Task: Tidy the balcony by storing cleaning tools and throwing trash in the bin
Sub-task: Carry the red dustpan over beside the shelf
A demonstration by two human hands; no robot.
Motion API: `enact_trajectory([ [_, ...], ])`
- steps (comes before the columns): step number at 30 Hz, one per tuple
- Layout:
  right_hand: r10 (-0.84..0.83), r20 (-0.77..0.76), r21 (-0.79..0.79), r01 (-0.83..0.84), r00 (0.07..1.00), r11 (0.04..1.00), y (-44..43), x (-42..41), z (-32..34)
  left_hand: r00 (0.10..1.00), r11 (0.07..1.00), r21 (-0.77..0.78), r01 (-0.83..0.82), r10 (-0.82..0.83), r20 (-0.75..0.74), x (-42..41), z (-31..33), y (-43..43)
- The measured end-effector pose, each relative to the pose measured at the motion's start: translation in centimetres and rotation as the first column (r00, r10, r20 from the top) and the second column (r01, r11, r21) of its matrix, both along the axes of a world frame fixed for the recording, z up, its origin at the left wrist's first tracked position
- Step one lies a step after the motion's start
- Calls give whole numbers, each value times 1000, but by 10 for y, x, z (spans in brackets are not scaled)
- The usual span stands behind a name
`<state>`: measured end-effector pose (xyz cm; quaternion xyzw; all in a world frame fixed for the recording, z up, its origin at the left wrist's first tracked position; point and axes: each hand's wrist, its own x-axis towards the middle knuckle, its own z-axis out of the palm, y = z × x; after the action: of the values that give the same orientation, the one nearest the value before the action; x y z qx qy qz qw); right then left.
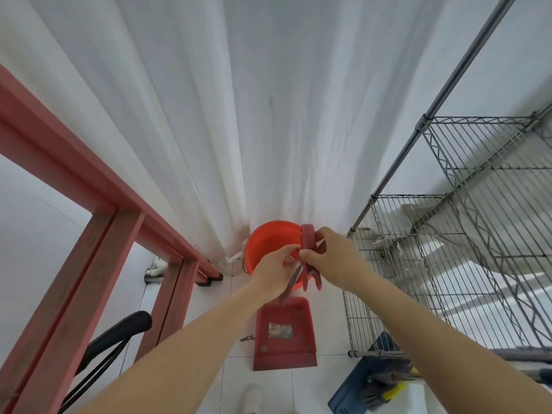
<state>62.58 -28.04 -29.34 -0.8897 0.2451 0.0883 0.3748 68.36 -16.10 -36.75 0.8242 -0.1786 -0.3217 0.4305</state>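
A dark red dustpan stands on the white tiled floor with a scrap of trash lying in its tray. Its long handle rises to my hands. My left hand grips the handle near its top. My right hand holds a dark red clip-shaped piece at the handle's upper end. Both hands meet in front of an orange bucket that stands on the floor against the white curtain.
A red wooden frame runs along the left. A wire shelf rack fills the right. A blue crate with brushes lies at lower right, a black chair back at lower left, and my white shoe below the dustpan.
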Motion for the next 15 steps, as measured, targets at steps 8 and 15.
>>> enact_trajectory([
  [8,-57,151,-156,81,987,984,-1,-1,50,983,997,55,-46,35,180,13,49,4],
  [15,-57,460,-55,93,886,994,5,-27,140,946,959,-282,-35,123,299,-10,179,5],
])
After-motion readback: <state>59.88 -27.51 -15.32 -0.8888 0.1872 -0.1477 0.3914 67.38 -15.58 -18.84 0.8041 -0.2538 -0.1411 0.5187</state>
